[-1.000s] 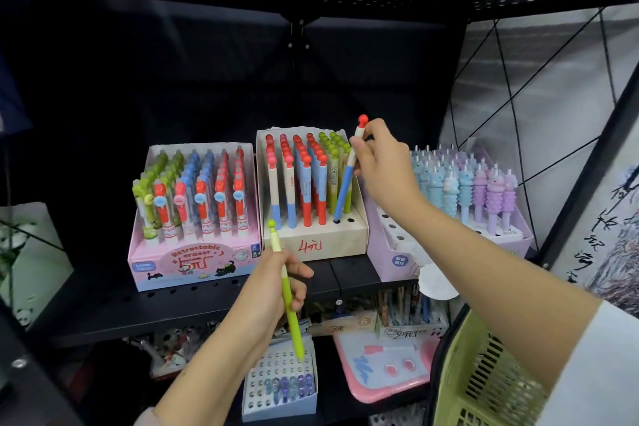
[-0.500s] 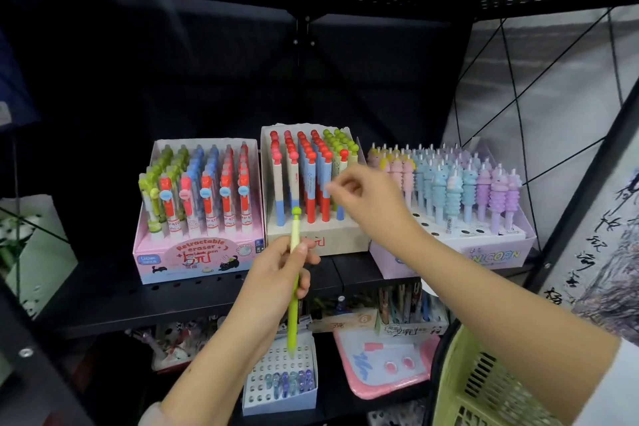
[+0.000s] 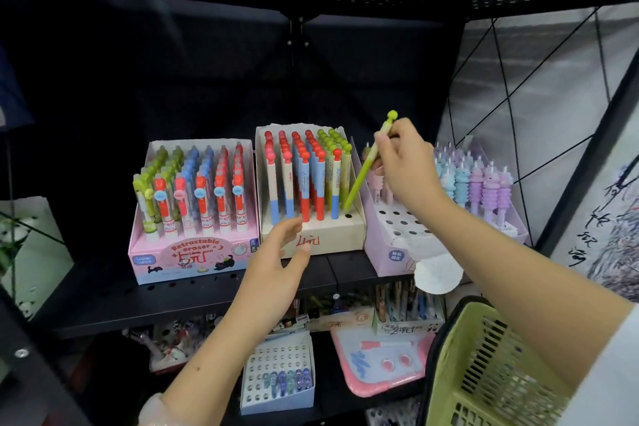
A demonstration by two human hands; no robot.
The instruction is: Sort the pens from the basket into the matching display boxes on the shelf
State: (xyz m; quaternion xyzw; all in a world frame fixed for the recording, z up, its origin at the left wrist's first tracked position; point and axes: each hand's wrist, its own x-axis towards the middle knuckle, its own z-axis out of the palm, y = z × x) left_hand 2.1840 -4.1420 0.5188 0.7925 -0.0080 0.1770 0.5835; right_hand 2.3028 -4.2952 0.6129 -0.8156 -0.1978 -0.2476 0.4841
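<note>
The right hand [image 3: 406,162] pinches a green pen [image 3: 367,166] near its top between curled fingers and thumb, the pen tilted with its lower tip at the front right corner of the beige middle display box [image 3: 332,235] on the black shelf [image 3: 193,297]. The left hand [image 3: 276,263] holds nothing, fingers relaxed and slightly apart, just before that box's front. A pink eraser box [image 3: 193,259] stands left, a lilac unicorn-pen box [image 3: 387,252] right, and a green basket [image 3: 484,367] sits lower right.

Right hand [image 3: 408,162] pinching green pen [image 3: 366,166] over cream display box [image 3: 332,235], left hand [image 3: 280,252] relaxed
</note>
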